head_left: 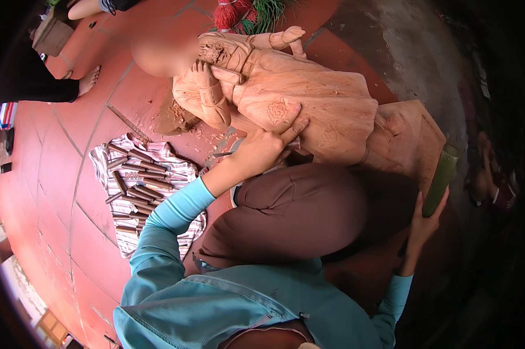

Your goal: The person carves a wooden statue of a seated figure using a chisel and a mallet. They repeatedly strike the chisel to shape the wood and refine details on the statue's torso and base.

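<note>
A carved wooden statue [309, 87] of a robed figure lies on its back in front of me, its base [413, 131] toward the right. My left hand [265, 148] rests on the robe, thumb and index finger against the carved flower patch. Its other fingers curl round what looks like a chisel [221, 154]; a thin dark blade shows by the wrist, and most of the tool is hidden. Beside the statue's base, my right hand [434, 218] grips a thick green cylindrical club [442, 177], held upright with its end by the base's edge.
Several dark-handled carving tools [140, 186] lie on a striped cloth [125, 241] at left. Wood shavings [216, 139] litter the red tiled floor [53, 192]. A bundle of red and green string [233, 14] lies beyond the statue. Another person's bare foot [89, 80] is at upper left.
</note>
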{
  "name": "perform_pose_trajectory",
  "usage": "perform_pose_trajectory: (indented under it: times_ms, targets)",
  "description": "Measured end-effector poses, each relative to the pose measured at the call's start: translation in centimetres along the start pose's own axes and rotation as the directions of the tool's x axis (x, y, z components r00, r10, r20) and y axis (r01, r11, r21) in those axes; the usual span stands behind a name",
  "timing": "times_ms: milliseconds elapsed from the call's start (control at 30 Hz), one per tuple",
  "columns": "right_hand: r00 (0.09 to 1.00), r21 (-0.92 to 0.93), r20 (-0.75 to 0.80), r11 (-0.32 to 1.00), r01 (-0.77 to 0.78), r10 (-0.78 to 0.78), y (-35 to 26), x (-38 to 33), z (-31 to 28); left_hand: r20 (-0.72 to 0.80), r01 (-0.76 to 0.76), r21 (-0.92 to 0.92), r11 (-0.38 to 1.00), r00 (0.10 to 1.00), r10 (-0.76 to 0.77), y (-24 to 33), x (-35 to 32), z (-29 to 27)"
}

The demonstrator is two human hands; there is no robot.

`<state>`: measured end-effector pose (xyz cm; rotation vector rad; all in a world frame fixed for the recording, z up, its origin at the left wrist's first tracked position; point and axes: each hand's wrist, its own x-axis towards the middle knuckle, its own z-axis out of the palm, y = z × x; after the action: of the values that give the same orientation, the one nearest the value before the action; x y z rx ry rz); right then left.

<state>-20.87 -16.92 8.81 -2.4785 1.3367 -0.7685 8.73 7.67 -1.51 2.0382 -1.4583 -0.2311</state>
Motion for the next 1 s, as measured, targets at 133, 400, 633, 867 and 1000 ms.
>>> perform_pose_trajectory:
  times_ms: [133,400,633,867,1000]
  targets:
    - [1.0,0.02,-0.016,0.999,0.026,-0.026,-0.1,0.2,0.0,0.009,0.0,-0.195,0.981,1.0,0.002,0.2,0.6,-1.0]
    - [0.997,-0.029,-0.034,0.997,0.068,-0.069,0.3,0.2,0.2,0.013,-0.12,-0.029,0.992,0.993,0.12,-0.2,-0.5,-0.6]
    - [0.998,-0.014,-0.027,0.998,0.054,-0.054,0.0,0.2,0.2,-0.363,0.029,-0.491,0.871,0.902,-0.235,-0.5,2.3,-4.0]
    - [1.0,0.007,-0.022,1.0,0.007,-0.006,-0.1,0.2,0.2,-0.547,-0.325,-0.834,0.446,0.595,-0.589,-2.6,7.4,-9.6]
    - [0.999,-0.021,-0.036,0.999,0.039,-0.04,-0.1,0.2,0.1,-0.4,-0.325,-0.915,0.241,0.642,-0.654,-2.3,9.3,-8.7]
